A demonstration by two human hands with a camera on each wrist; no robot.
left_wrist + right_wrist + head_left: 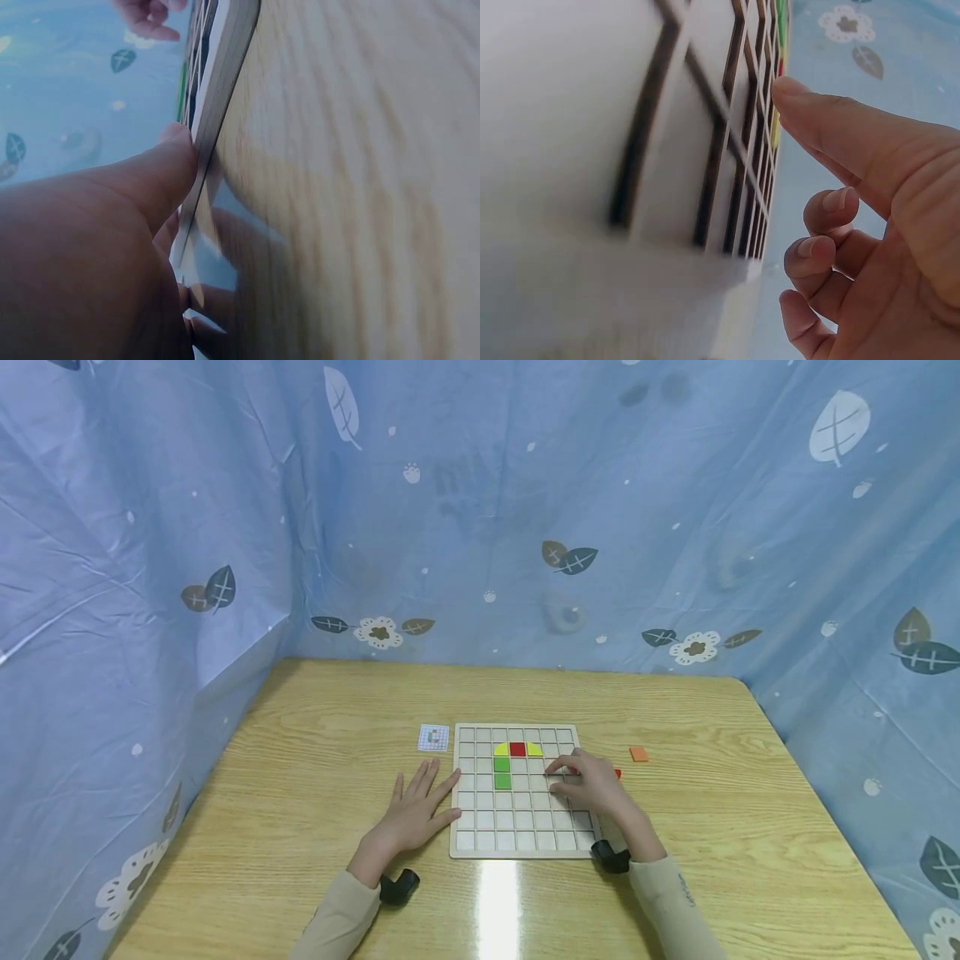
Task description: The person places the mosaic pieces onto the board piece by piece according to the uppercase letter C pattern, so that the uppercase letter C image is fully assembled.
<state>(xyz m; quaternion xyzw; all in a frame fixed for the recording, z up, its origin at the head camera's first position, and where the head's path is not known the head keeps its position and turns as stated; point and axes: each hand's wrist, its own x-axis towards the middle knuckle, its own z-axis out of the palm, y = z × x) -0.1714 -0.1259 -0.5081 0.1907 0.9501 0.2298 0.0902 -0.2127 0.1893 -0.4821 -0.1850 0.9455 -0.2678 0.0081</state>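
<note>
While the board (515, 841) is touched along its left edge by the flat, spread, empty left hand (411, 817), the right hand (594, 783) is held half-open over its right side, no piece visibly gripped. Tile-laying seems underway, 5 tiles (517, 749) being set; a neat pinch is probably needed next.

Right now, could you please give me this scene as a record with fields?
Board: pale grid, on the table
On it: two yellow pieces flanking a red tile; two green tiles
Left hand: spread, touching the board's left edge
Right hand: over the board's right side, holding nothing visible
Card: left of the board
Loose: orange tile, partly hidden red piece, right of board
</note>
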